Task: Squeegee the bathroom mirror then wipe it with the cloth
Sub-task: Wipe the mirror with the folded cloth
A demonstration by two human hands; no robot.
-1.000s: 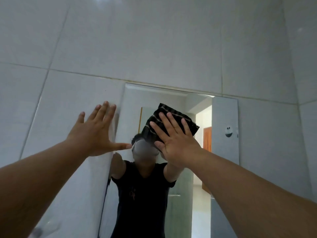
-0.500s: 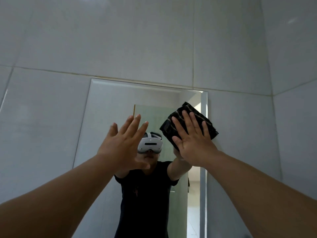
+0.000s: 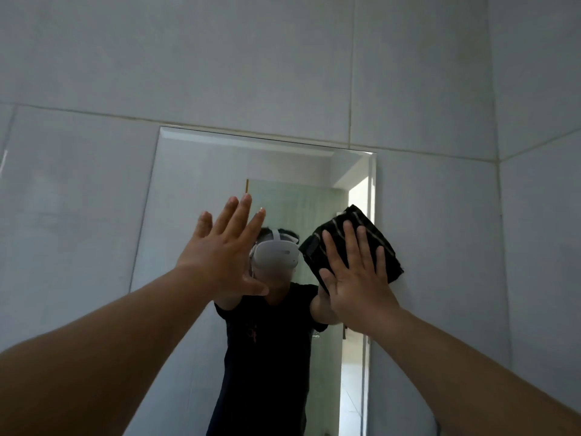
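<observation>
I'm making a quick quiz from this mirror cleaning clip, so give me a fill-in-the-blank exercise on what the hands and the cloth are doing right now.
1. The right hand presses a dark striped ____ flat against the mirror.
2. The cloth sits at the mirror's ____ edge, partly overlapping the wall tile.
3. The left hand is held with fingers ____ and holds nothing.
4. In the reflection, the person wears a white ____ over the eyes.

Missing words: cloth; right; straight; headset
</observation>
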